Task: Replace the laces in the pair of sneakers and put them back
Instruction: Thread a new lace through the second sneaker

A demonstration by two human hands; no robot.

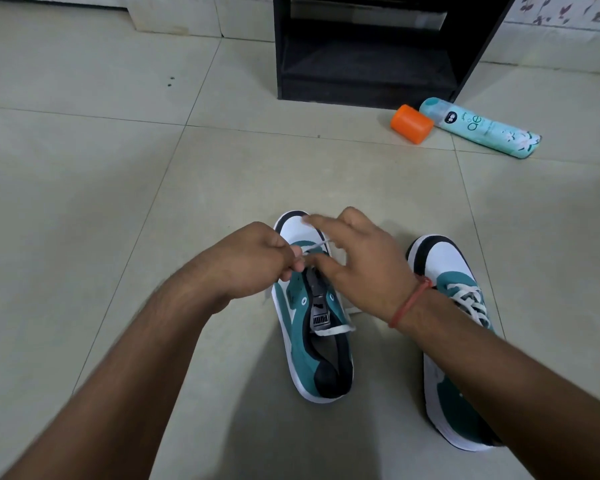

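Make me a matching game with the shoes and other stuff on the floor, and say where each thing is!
Things:
1. sneaker between the hands
2. laced sneaker
3. orange cap
4. spray can

Places or states:
A. lies on its side by the black shelf, teal
B. under the right forearm
C. top eyelets empty, lace loose
D. next to the can's top end

Pairs: 1-C, 2-B, 3-D, 4-A

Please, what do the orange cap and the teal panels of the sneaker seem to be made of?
Orange cap: probably plastic, smooth with a soft sheen. Teal panels of the sneaker: look like suede or a suede-like fabric, matte with no shine; the picture cannot settle which.
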